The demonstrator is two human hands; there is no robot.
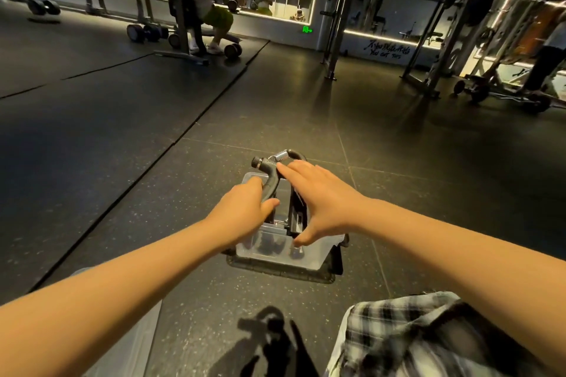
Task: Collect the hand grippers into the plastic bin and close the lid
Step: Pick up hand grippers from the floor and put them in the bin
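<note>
Left grip (245,211) tight round the hand gripper (271,176) over the plastic bin (275,249), right grip (321,202) released, flat across it.

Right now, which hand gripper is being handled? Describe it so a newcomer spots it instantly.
On the dark gym floor in front of the person sits a clear plastic bin. Above its rim, between the left hand and right hand, is a black hand gripper. Unlike the dark grippers down inside the bin, it stands raised, with a shiny coiled spring on top.

Both arms forward: left hand (245,213) around a hand gripper (270,174), right hand (321,202) splayed.
</note>
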